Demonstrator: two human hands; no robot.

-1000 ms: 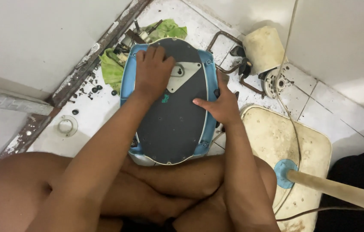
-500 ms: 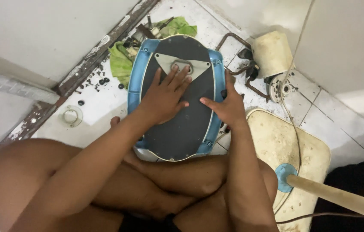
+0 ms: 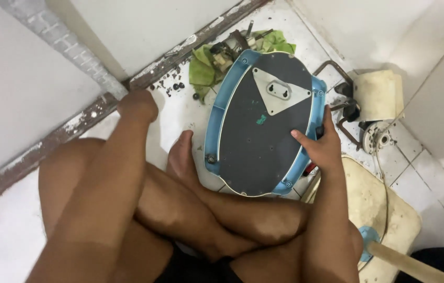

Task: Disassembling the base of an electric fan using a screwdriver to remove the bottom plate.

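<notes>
An oval appliance base [image 3: 256,141], dark grey with a light blue rim, lies flat on the white tiled floor in front of my crossed legs. A pale triangular plate [image 3: 280,92] sits on its far end. My right hand [image 3: 320,147] grips the base's right rim, thumb on the dark top. My left hand [image 3: 137,105] is off the base, out to the left near the dark door sill, fingers curled down towards the floor; whether it holds anything is hidden.
A green cloth [image 3: 203,68] with a small motor part [image 3: 223,52] lies beyond the base. Several small dark screws [image 3: 172,86] are scattered by the sill. A cream housing [image 3: 376,94], metal bracket [image 3: 337,68], cream fan cover [image 3: 389,209] and a pole [image 3: 415,264] lie to the right.
My left hand has lifted off the top of the base and swung left to the floor by the sill. My right hand has stayed on the right rim.
</notes>
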